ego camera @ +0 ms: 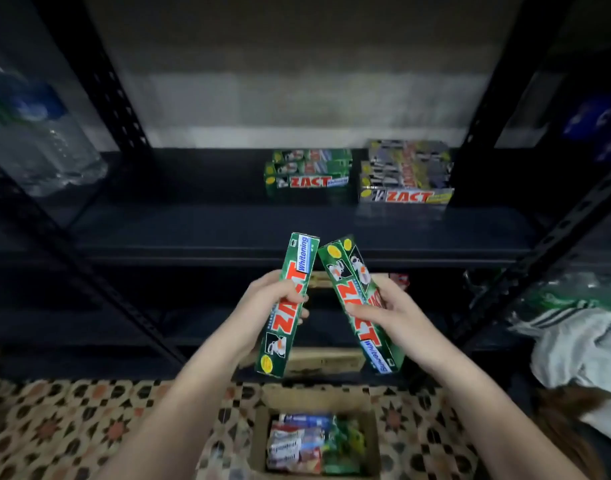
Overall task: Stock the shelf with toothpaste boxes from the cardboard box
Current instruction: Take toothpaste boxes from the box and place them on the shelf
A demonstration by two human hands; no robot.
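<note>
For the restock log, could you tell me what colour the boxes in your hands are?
Green, with red ZACT lettering, on both the left-hand box and right-hand box; head view.

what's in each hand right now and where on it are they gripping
The left hand holds one green ZACT box around its middle. The right hand holds two green boxes stacked together, also around the middle.

Two bare forearms reach forward and upward from the bottom of the view, angled toward each other so the hands sit near the centre. The left hand (274, 296) is curled closed, fingers wrapped round the front and thumb behind, gripping at mid-height. The right hand (383, 311) is also closed in a grip, fingers (357, 310) pointing left across the front, wrist slightly bent. The hands are near each other but not touching.
</note>
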